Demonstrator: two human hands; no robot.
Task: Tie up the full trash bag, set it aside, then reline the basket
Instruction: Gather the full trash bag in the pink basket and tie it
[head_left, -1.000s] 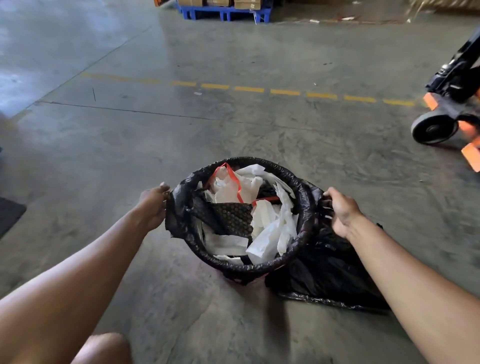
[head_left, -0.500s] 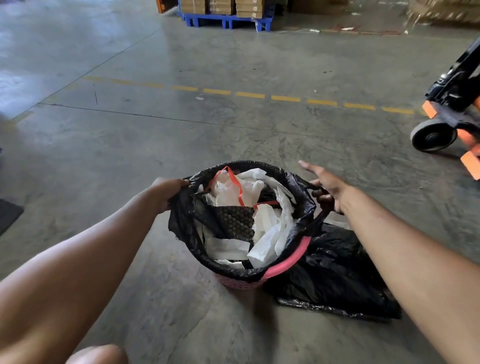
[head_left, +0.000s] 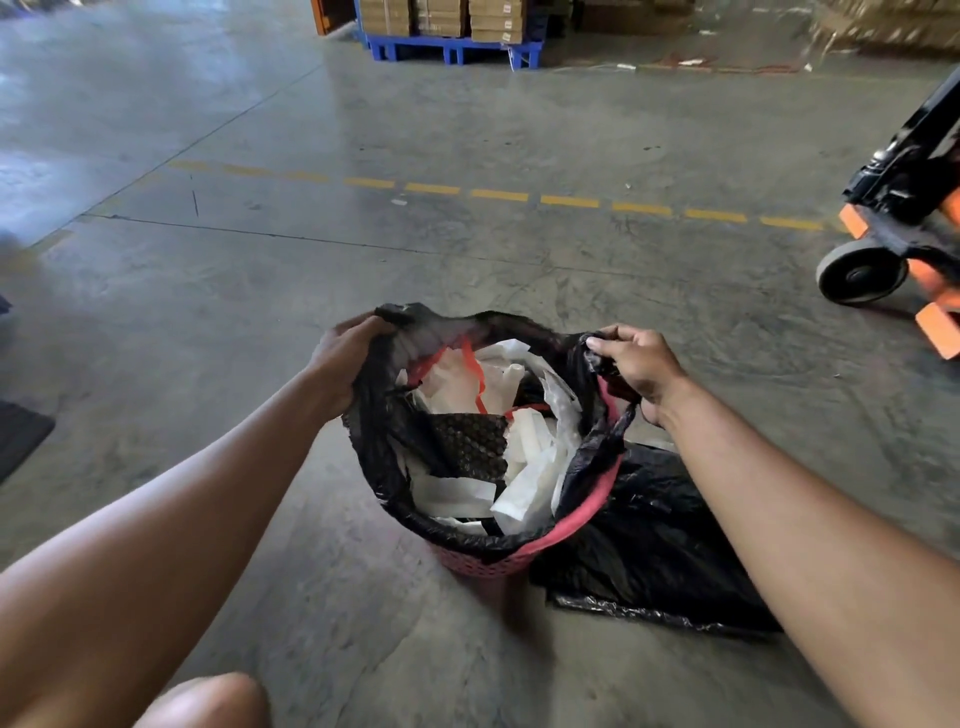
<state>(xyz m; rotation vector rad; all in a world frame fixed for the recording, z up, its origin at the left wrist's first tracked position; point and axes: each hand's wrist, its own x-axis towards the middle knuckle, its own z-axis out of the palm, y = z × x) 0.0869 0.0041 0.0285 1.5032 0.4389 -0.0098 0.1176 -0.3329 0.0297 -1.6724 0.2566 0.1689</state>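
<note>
Both hands' grips, left hand (head_left: 345, 358) and right hand (head_left: 641, 366), clutch the trash bag (head_left: 379, 452); spare bag (head_left: 654, 545) beside basket (head_left: 576, 530).

Glossy plastic trash bag (head_left: 384, 447), seemingly plastic basket (head_left: 498, 564), smooth concrete floor (head_left: 467, 130).

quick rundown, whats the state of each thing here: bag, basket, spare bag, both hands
full trash bag: untied, mouth open, edges lifted off the rim at the sides, still in the basket
pink basket: upright on the floor, rim partly bared on the right
spare black bag: lying flat on the floor beside the basket, unused
left hand: closed on the bag's left edge
right hand: closed on the bag's right edge
</note>
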